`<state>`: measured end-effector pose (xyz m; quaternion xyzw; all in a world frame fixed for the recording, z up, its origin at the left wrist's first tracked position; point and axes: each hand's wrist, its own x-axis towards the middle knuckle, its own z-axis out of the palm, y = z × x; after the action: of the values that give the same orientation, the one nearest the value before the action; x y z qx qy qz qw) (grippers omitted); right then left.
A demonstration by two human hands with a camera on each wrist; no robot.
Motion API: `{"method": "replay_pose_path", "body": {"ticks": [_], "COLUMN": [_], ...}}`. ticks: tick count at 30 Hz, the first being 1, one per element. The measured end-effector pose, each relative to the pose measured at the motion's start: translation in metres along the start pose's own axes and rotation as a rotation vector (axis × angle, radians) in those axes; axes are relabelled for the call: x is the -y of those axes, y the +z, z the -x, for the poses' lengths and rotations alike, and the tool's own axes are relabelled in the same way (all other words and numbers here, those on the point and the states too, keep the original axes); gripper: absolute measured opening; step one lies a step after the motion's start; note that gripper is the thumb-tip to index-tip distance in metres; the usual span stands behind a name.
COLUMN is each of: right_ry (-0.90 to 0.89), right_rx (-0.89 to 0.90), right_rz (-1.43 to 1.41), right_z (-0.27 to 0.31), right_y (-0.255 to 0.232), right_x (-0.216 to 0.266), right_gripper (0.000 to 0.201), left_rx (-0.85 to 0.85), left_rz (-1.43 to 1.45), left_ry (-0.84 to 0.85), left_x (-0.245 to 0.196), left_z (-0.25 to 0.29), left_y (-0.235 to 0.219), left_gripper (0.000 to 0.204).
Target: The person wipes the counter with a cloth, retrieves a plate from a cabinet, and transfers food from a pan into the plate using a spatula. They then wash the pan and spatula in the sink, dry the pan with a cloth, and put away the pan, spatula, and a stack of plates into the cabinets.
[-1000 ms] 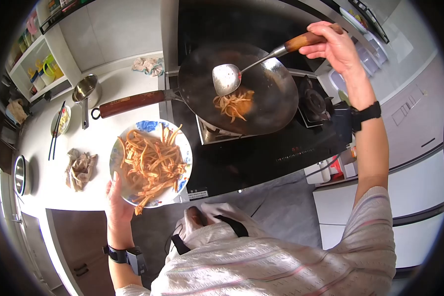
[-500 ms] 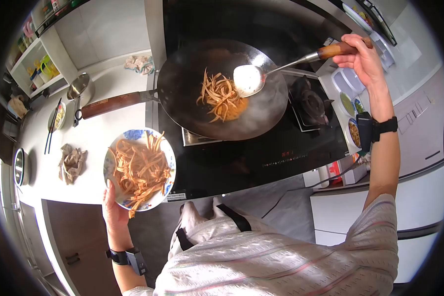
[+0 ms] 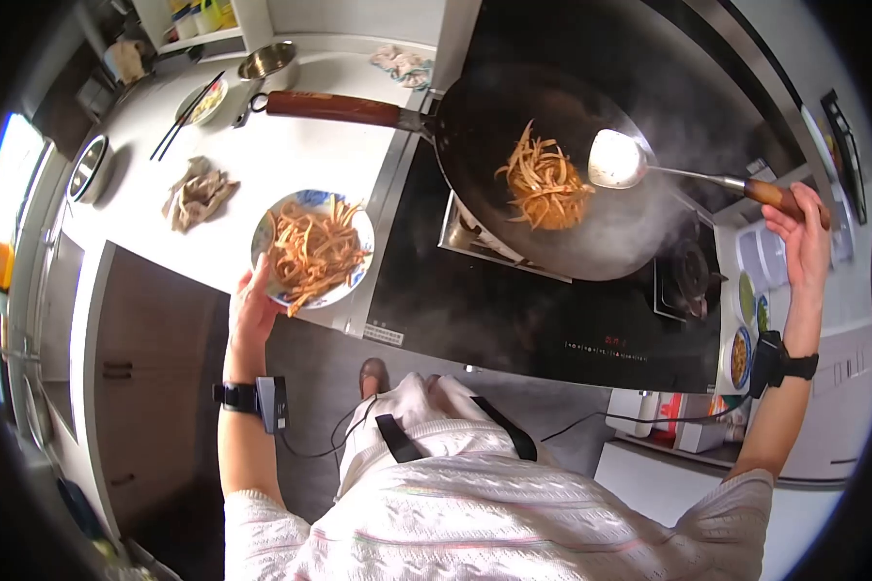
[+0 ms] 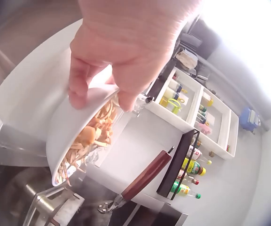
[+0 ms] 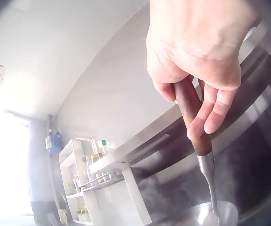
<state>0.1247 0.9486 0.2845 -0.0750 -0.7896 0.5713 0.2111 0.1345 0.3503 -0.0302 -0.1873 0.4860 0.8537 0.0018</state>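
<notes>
My left hand [image 3: 252,310] grips the near-left rim of a white bowl with a blue floral pattern [image 3: 307,198], thumb at the inside edge in the left wrist view. Brown, sauce-coated strips [image 3: 315,252] fill the bowl, which overlaps the counter's front edge. In the right hand [image 3: 804,242] is the wooden handle of a wok spatula [image 3: 617,160], the fingers curled round its end. Its shiny metal blade is inside the dark wok [image 3: 480,116], just right of a small heap of similar strips [image 3: 545,184]. Steam rises around the blade.
The wok's long wooden handle [image 3: 334,108] reaches left over the counter. There lie a crumpled cloth [image 3: 201,194], a saucepan [image 3: 273,60] and a small bowl with chopsticks [image 3: 203,102]. Right of the wok is another burner [image 3: 690,271], with small food bowls [image 3: 741,358] beyond.
The spatula blade has moved right off the strips in the wok, uncovering more of the heap. The head view has shifted, and the left hand keeps its hold on the bowl.
</notes>
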Motion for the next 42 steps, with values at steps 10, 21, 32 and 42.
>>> {"method": "replay_pose_path", "body": {"ticks": [10,21,32,42], "right_ry": [-0.074,-0.14,-0.252,-0.398], "right_rx": [0.08,0.346,0.504,0.564], "right_rz": [0.091,0.064,0.311,0.373], "right_z": [0.004,0.006,0.019,0.036], "right_y": [0.024,0.077,0.101,0.113], "right_x": [0.018,0.02,0.029,0.029], "right_gripper": [0.028,0.019,0.024,0.012], "left_rx": [0.002,0.813,0.943,0.533], "left_rz": [-0.189,-0.204,0.481,-0.817], "left_ry": [0.048,-0.934,-1.015,-0.65], "left_x": [0.001,0.257,0.322,0.223], "left_z": [0.045,0.06,0.072,0.097], "left_y": [-0.039,0.074,0.098,0.133], "left_gripper": [0.039,0.049,0.029,0.032]}}
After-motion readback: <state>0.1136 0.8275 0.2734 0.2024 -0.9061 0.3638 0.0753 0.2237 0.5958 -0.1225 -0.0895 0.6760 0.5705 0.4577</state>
